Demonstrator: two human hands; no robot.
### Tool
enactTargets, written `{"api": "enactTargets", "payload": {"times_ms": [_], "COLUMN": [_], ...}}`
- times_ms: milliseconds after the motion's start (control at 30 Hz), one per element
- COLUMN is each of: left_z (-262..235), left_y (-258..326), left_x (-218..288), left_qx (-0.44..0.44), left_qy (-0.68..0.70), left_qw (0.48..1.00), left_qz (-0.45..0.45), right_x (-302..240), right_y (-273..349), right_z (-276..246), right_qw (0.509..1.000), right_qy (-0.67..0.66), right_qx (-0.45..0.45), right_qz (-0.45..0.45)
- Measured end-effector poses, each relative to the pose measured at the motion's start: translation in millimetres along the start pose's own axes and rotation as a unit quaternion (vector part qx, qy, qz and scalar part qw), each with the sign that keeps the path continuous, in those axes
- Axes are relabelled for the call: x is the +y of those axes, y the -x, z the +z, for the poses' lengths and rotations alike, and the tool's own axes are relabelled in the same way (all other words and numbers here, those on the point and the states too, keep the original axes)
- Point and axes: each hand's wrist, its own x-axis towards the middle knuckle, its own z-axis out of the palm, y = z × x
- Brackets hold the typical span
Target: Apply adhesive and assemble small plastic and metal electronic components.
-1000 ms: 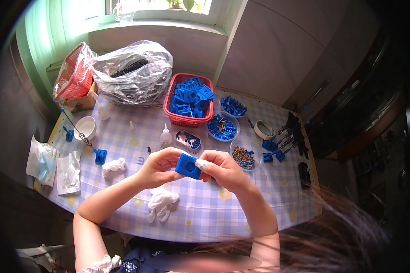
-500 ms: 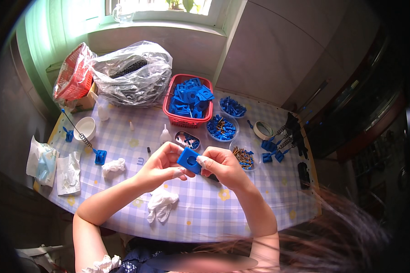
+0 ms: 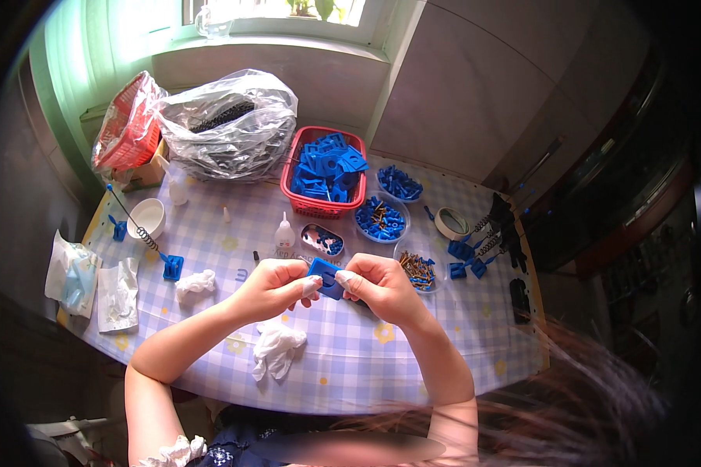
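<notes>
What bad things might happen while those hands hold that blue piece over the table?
The blue plastic piece is pinched only by fingertips of the left hand and right hand; it might slip and drop onto the table. The small glue bottle stands upright just beyond the hands, so a knuckle could tip it. The dish of small screws sits close to the right hand and could get nudged and spill.
</notes>
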Motion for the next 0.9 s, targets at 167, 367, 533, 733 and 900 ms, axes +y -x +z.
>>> {"api": "enactTargets", "payload": {"times_ms": [167, 367, 533, 733, 900], "left_z": [-2.9, -7.6, -12.0, -13.0, -15.3], "left_y": [0.9, -2.4, 0.2, 0.8, 1.5], "left_x": [1.1, -11.3, -39.3, -52.0, -46.2], "left_qx": [-0.018, -0.019, -0.041, -0.047, -0.071], "left_qy": [0.02, 0.006, 0.021, 0.056, 0.006], "left_qw": [0.999, 1.0, 0.997, 0.984, 0.984], "left_qz": [0.024, -0.008, -0.063, -0.164, -0.161], "right_x": [-0.1, 12.1, 37.7, 66.9, 75.3], "right_y": [-1.5, -3.6, 2.2, 7.6, 8.9], "right_z": [-0.3, 5.4, 17.9, 24.7, 27.5], "right_qw": [1.0, 1.0, 0.996, 0.986, 0.98], "right_qy": [0.002, -0.001, -0.008, -0.089, -0.154], "right_qx": [-0.004, 0.013, 0.02, 0.029, 0.031], "right_qz": [-0.008, 0.025, 0.084, 0.141, 0.122]}}
